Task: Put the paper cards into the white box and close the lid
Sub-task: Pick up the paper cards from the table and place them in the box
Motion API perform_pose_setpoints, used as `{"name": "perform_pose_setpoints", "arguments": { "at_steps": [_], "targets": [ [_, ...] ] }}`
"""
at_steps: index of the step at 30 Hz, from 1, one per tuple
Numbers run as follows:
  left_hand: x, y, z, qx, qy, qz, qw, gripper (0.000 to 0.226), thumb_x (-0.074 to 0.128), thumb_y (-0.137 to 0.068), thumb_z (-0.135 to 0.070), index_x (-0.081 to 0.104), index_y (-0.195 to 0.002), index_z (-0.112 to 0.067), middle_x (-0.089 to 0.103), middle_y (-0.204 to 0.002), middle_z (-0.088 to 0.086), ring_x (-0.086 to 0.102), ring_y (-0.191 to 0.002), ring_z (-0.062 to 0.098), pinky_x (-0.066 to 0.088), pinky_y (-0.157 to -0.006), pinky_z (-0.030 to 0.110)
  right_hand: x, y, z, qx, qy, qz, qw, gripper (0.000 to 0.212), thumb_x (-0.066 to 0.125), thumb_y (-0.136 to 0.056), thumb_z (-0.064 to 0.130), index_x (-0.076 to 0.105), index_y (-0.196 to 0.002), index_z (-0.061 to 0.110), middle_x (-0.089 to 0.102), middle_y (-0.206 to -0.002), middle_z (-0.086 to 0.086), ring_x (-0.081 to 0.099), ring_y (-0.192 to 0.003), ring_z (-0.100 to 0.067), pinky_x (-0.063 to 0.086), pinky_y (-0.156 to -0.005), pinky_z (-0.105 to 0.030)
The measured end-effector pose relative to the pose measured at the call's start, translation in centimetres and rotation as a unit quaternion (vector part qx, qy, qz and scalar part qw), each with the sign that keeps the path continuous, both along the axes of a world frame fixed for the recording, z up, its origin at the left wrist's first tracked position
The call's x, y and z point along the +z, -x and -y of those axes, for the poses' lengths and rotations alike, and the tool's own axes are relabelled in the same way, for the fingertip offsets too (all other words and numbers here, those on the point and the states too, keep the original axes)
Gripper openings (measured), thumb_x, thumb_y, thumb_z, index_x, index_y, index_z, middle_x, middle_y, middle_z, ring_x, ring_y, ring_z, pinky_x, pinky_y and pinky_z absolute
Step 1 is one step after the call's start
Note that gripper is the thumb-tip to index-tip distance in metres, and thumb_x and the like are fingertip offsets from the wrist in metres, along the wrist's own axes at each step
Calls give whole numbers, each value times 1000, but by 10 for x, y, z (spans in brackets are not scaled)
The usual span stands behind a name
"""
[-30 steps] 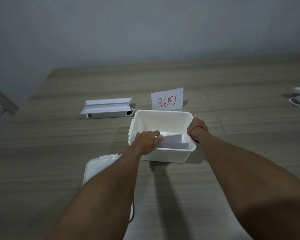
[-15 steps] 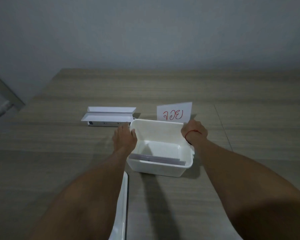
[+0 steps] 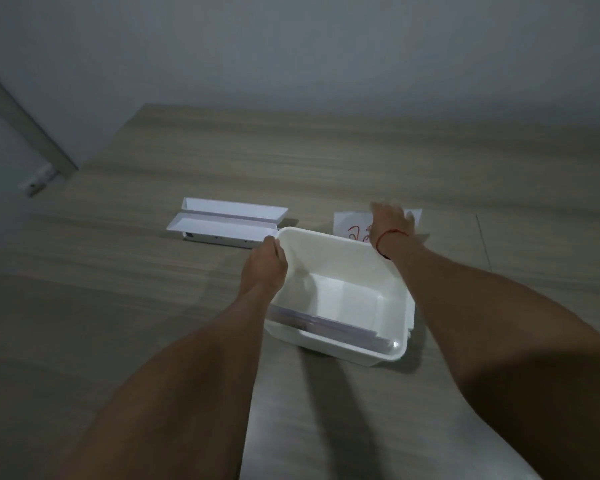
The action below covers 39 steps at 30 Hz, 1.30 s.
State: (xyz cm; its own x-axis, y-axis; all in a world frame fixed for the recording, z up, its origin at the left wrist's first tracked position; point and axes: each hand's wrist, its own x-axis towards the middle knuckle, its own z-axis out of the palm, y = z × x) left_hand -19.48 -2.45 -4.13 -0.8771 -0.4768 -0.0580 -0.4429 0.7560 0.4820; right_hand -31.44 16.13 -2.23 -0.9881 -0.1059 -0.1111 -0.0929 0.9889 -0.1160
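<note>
The right hand (image 3: 390, 221) is motion-blurred and covers most of the red-lettered paper card (image 3: 352, 228) standing just behind the white box (image 3: 340, 353); whether its grip is spread or pinching the card cannot be told. More paper cards (image 3: 326, 325) lie inside the box against its near wall, their lower edges hidden by the rim. The left hand (image 3: 265, 266) has its grip pressed together on the box's far-left rim corner. The lid is out of frame. The surface (image 3: 326, 161) is bare beyond the box and to its right. Left of the box's far corner, just beside the left hand, sits a white power strip (image 3: 222, 239) topped by folded white sheets (image 3: 227, 218).
</note>
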Motion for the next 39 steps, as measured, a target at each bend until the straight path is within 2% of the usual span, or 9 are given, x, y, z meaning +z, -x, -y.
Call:
{"name": "perform_pose_setpoints", "arguments": {
  "at_steps": [3,8,12,15,20,24,27,35,39],
  "targets": [
    [-2,5,-1,5,1,-10,1000,38,26,-102,-24,55,-107,0,65,-108,22,60,-100,38,43,-78,37,-2,9,0,13,-14,-8,1000,33,48,-95,10,55,-126,16,58,-133,-12,50,-128,-30,32,-108,-42],
    [1,1,0,17,-32,-22,999,38,28,-101,-26,56,-109,-1,65,-108,22,60,-100,39,44,-79,38,9,-3,-3,43,35,-11,998,28,48,-95,12,59,-121,14,61,-126,-19,60,-115,-36,47,-94,-38],
    [8,-11,-3,41,-83,-40,995,39,30,-100,-31,52,-116,-2,63,-112,23,59,-104,40,44,-79,37,29,-22,-6,57,61,-93,992,33,46,-95,13,54,-126,19,61,-125,-15,57,-115,-35,44,-94,-40],
    [11,-24,-5,24,-82,-23,996,32,32,-100,-22,50,-119,-4,60,-116,22,57,-108,39,39,-76,35,51,-35,-9,55,65,-158,984,43,42,-95,8,50,-134,24,59,-126,-13,53,-118,-33,37,-97,-39],
    [17,-39,-7,3,-87,55,995,52,33,-99,-12,27,-151,-19,45,-145,17,48,-130,36,42,-102,41,86,-46,-14,51,104,-217,969,38,37,-99,13,50,-134,21,60,-123,-15,53,-116,-34,35,-97,-40],
    [19,-51,-14,-8,-105,58,993,46,33,-99,-11,38,-144,-18,52,-137,18,53,-121,36,44,-89,37,106,-64,-18,57,115,-241,962,33,31,-103,22,54,-125,13,63,-120,-15,55,-113,-34,37,-95,-40],
    [20,-57,-21,-23,-121,56,991,48,31,-99,-10,36,-145,-22,53,-134,19,54,-118,37,41,-83,35,108,-79,-21,68,142,-210,965,33,33,-102,23,56,-121,11,64,-119,-16,56,-112,-34,38,-94,-39],
    [29,-75,-33,-32,-139,59,988,60,31,-98,-5,20,-153,-25,47,-143,20,48,-128,38,41,-98,39,69,-125,-31,59,200,23,978,29,41,-99,23,60,-117,12,65,-121,-16,60,-108,-32,47,-89,-36],
    [27,-80,-36,-32,-168,39,984,53,31,-97,-6,31,-148,-21,54,-132,21,54,-118,38,42,-83,36,53,-145,-30,59,202,103,972,27,46,-98,21,62,-116,10,61,-127,-13,57,-115,-30,43,-94,-31]
  ]
}}
